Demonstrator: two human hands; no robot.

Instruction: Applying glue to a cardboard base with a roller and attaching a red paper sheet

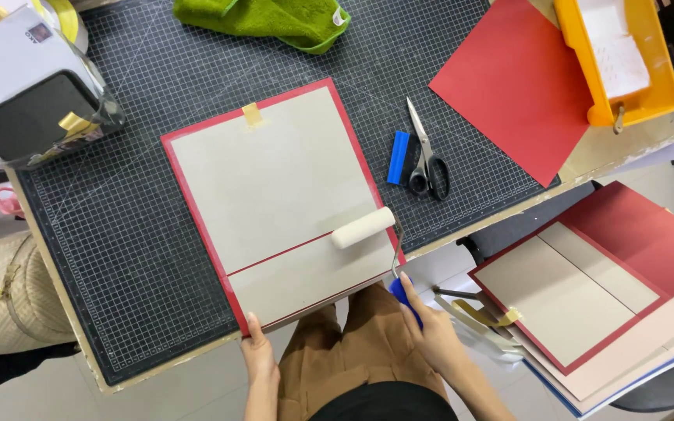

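Head view: the right hand (431,327) is closed around the blue handle (404,296) of a small paint roller (363,228), so its grip is shut on the tool. A bent wire arm runs from the handle up to the white roller sleeve, which lies on a grey board (274,175) near that board's lower right edge.

The left hand (259,359) pinches the near edge of the red sheet (196,218) that the boards sit on, thumb on top, at the bench edge. Its grip is closed on that edge. 2 grey boards lie on the red sheet: the large one above and a narrower strip (306,277) below, with a thin red gap between them. A bit of yellow tape (253,114) sits at the top edge of the large board.

All of this rests on a dark gridded cutting mat (118,234) covering the bench. Just right of the boards lie a blue block (399,157) and black-handled scissors (428,160), side by side. Farther right is a loose red paper sheet (516,86), and beyond it a yellow paint tray (641,93). A green cloth (267,19) lies at the far edge. A white and black machine (25,86) stands at the far left.

Off the bench to the right, a stack of finished red-and-grey covers (587,296) lies lower down. A woven bag (9,296) sits at the left.
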